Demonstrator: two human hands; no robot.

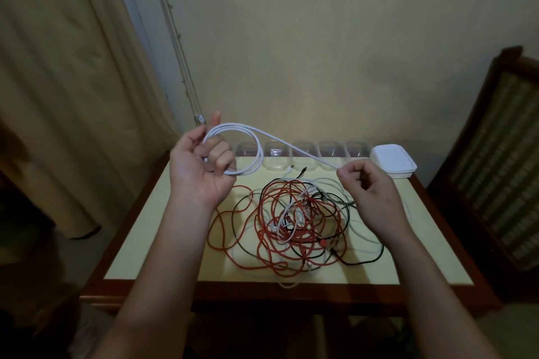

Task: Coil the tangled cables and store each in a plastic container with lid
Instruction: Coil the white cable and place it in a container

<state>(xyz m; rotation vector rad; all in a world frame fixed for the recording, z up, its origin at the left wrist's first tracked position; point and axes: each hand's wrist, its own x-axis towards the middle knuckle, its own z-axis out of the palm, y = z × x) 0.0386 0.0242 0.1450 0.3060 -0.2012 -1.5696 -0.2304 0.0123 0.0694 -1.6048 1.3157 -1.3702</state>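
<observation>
White cable (253,151), partly coiled, held up at frame centre-left above the table (151,236). Left hand (201,163) has fingers curled round the loops; right hand (364,186) pinches the cable's straight run at centre right. Tangled pile (294,224) of red, black and white cables lies below. Clear containers (303,154) line the table's far edge, white lids (393,162) stacked to their right.

So the thin white cable (260,150) hangs half-coiled in loops above the table (163,242), the red, black and white cable tangle (291,224) sprawls mid-table, and five clear plastic containers (275,154) plus stacked white lids (392,160) line the back edge.
</observation>
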